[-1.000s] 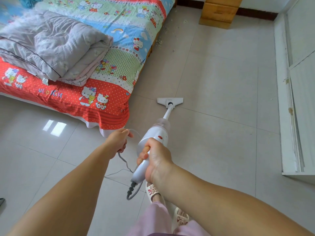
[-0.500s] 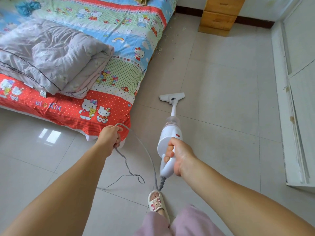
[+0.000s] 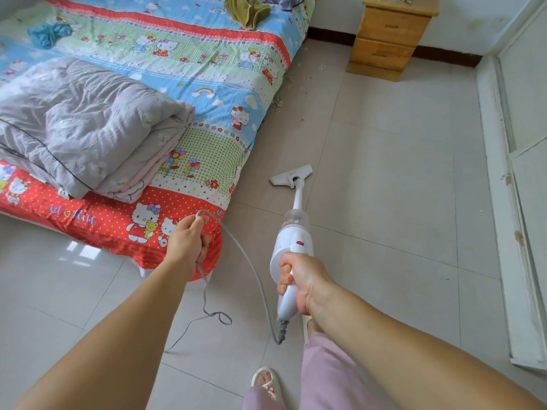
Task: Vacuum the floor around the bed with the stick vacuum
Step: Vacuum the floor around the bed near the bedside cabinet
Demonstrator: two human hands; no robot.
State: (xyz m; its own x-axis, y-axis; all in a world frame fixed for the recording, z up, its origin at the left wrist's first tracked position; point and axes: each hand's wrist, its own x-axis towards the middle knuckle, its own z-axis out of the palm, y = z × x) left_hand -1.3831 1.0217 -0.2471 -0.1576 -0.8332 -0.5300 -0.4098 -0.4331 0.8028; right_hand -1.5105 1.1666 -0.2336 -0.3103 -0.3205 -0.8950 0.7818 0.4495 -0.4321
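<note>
Right hand [image 3: 305, 279] gripping stick vacuum [image 3: 291, 250] (arm outstretched), left hand [image 3: 188, 241] apparently pinching cord [image 3: 251, 267]

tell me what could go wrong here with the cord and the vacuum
The cord runs from the left hand to a loose loop on the floor near the sandalled foot; she might trip or tug it. The vacuum head may also miss the crumbs against the bed edge, which lie well ahead.

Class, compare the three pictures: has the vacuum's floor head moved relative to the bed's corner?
Yes. The floor head has slid forward along the floor beside the bed, farther past its red foot corner, toward the wooden nightstand.
</note>
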